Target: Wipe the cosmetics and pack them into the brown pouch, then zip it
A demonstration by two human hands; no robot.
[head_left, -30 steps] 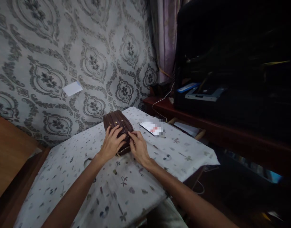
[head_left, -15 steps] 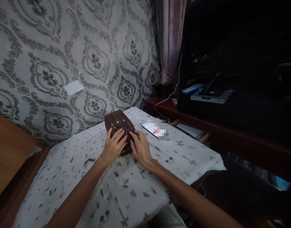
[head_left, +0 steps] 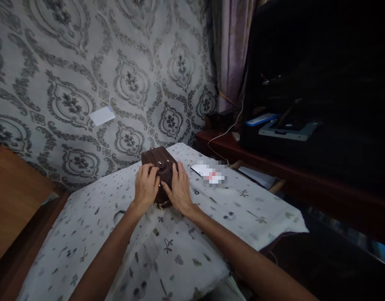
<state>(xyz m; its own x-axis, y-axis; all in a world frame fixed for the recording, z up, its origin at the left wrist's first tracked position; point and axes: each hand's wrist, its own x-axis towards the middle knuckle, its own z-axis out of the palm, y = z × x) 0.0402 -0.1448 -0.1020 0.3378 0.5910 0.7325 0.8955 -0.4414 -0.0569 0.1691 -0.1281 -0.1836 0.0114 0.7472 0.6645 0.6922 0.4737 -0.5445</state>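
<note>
A small brown handbag (head_left: 155, 156) with gold-coloured metal fittings lies on the patterned white tablecloth. My left hand (head_left: 146, 186) grips its left side, fingers bent over the top near a curved handle. On the opposite side, my right hand (head_left: 180, 188) has its fingers along the bag's edge and its thumb on the top face. Both hands cover much of the bag's middle; a buckle-like gold fitting shows at the near end, between my wrists.
To the right of the bag lies a phone (head_left: 200, 168), partly blurred out. A partly open drawer (head_left: 275, 186) sits beyond the table's right edge, under a dark red cabinet (head_left: 211, 136). A white cable runs down there. White paper (head_left: 102, 116) is on the wallpapered wall.
My left hand has shifted left, from the bag's top to its side. My right hand has moved forward along the right edge. The view has turned slightly left.
</note>
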